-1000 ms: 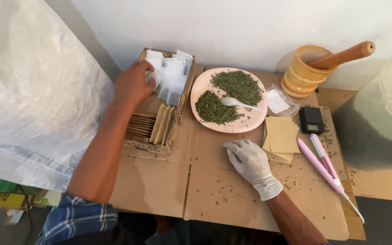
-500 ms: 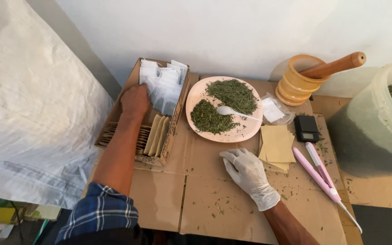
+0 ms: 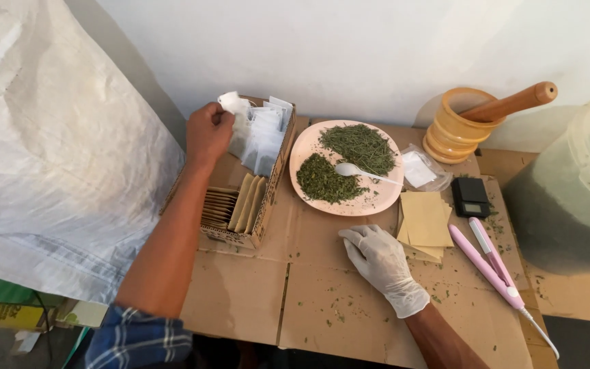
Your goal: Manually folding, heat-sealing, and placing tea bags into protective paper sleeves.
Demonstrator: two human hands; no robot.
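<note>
White filter bag (image 3: 232,102) is being pinched at its upper edge by the bare left hand (image 3: 207,132), above the cardboard box (image 3: 268,205). Looking light, limp, tearable; edge grip is suiting it. Gloved right hand (image 3: 380,263) is resting open on cardboard.

**A cardboard-covered surface and its load**

The surface (image 3: 254,301) is laid with flattened brown cardboard sheets, their seams showing, and green herb crumbs are scattered over the near part. At the back left sits an open cardboard box (image 3: 257,225). Beside it stands a pink plate (image 3: 377,202), and behind that, near the wall, a yellow mortar (image 3: 455,133). A clear plastic bag (image 3: 421,169) lies just right of the plate. In front of it is a stack of tan paper squares (image 3: 423,220), with a small black scale (image 3: 470,196) and a pink sealing tool (image 3: 489,263) to the right. A gloved right hand (image 3: 380,263) rests flat on the cardboard.
</note>
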